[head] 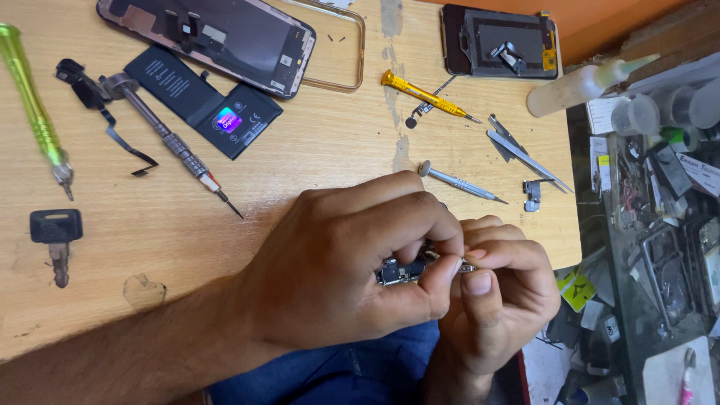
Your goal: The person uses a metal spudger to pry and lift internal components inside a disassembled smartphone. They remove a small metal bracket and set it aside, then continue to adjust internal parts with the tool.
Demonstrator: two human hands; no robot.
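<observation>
Both hands work at the near edge of the wooden table [315, 150], partly past it over the lap. Left hand [337, 262] and right hand [495, 285] pinch tightly on one small metal phone component [397, 271] between fingertips. A grey screwdriver [461, 181] lies just beyond the knuckles; the black battery [202, 101] sits well apart.

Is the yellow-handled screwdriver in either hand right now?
No. The yellow-handled screwdriver lies on the wooden table, apart from both hands, while the left hand and right hand pinch a small metal part.
</observation>
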